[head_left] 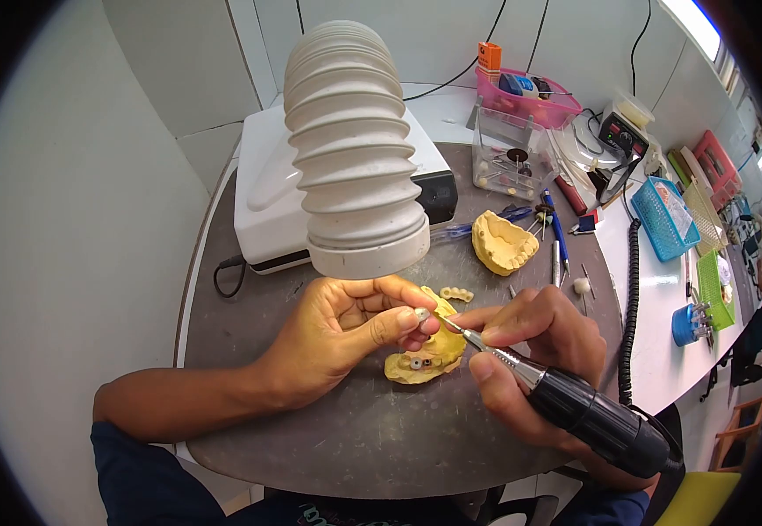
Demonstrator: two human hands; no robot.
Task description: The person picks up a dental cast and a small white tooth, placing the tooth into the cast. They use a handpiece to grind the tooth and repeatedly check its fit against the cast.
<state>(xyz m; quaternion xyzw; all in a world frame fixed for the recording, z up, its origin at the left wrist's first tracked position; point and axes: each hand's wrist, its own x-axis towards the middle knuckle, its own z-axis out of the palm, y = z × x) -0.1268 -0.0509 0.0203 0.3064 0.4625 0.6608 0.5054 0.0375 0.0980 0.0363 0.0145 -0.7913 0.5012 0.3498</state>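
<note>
My left hand (333,337) pinches a small whitish dental crown (422,314) between thumb and fingertips. In my right hand (548,337) is a black and silver dental handpiece (587,412), gripped like a pen. Its thin bur (449,323) points left, the tip close beside the crown. Below both hands a yellow plaster dental model (425,364) lies on the dark work mat, partly covered by my fingers; small metal-coloured round parts show in it. A short tooth-coloured bridge (456,294) rests just behind the model.
A white ribbed suction hose (350,149) hangs just beyond my hands, before a white machine (263,202). Farther back right are another plaster model (502,244), a clear box (512,153) of burs and a pink basket (539,110). A coiled black cord (631,307) runs along the right.
</note>
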